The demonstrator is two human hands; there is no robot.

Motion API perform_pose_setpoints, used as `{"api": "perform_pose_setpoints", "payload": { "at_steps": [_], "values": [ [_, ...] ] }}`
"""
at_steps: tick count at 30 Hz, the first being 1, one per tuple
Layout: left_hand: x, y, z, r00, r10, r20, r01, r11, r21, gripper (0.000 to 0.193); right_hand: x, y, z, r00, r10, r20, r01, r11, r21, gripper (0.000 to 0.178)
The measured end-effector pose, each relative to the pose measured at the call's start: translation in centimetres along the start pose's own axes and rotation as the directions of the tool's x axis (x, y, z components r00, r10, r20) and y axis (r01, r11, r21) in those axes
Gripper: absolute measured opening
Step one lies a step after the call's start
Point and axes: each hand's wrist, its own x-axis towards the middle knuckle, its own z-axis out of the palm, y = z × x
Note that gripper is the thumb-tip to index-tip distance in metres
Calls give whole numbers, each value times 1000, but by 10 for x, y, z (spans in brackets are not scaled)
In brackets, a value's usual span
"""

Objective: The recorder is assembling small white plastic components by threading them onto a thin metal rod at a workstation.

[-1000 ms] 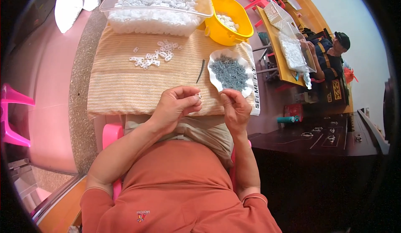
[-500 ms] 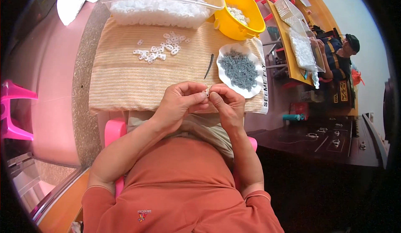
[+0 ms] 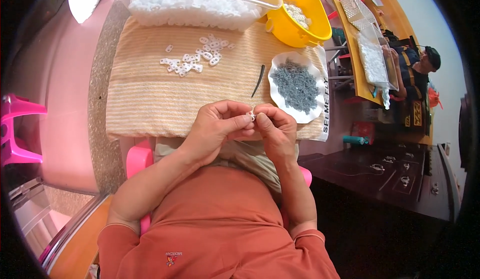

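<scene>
A small white plastic piece [image 3: 252, 116] is pinched between the fingertips of both hands, over the near edge of the towel-covered table. My left hand [image 3: 220, 125] grips it from the left with thumb and forefinger. From the right, my right hand [image 3: 275, 127] closes on it the same way; the fingers cover most of it. Beyond the hands, a thin black pointed tool [image 3: 258, 81] lies on the striped towel [image 3: 150, 99]. A scalloped white dish [image 3: 316, 114] of small grey parts [image 3: 296, 85] stands by my right hand. Loose white two-holed pieces [image 3: 185, 68] lie scattered further off.
A clear plastic bin [image 3: 200, 0] full of white pieces stands at the far edge, beside a yellow basin [image 3: 320, 31] with more. At right, another person [image 3: 417, 66] sits by a second table [image 3: 352, 64]. A pink stool [image 3: 20, 129] stands at left.
The view has shifted slightly, so the table items appear a little further right. Both hands keep their pinch on the small white piece, with the fingers slightly changed.
</scene>
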Motion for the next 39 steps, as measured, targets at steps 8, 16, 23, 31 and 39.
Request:
{"api": "perform_pose_setpoints", "payload": {
  "at_steps": [8, 16, 23, 31, 39],
  "values": [
    [2, 1, -2, 1000, -4, -23, 4, 1000, 6, 17, 3, 2, 1, 999, 43, 4, -43, 995, 90, 11],
    [3, 1, -2, 999, -18, -34, 19, 999, 37, 16, 6, 6, -3, 1000, -19, 24, 19, 1000, 16, 11],
    [2, 2, -1, 999, -18, -30, 19, 999, 40, 17, 4, 7, -5, 999, 22, 24, -23, 998, 56, 12],
    [1, 2, -1, 1000, -13, -13, 14, 1000, 26, 16, 3, 9, -5, 1000, 21, 23, -23, 995, 94, 12],
    [1, 2, -1, 1000, -13, -11, 14, 999, 41, 16, 1, 7, -3, 999, 35, 15, -36, 996, 86, 12]
  ]
}}
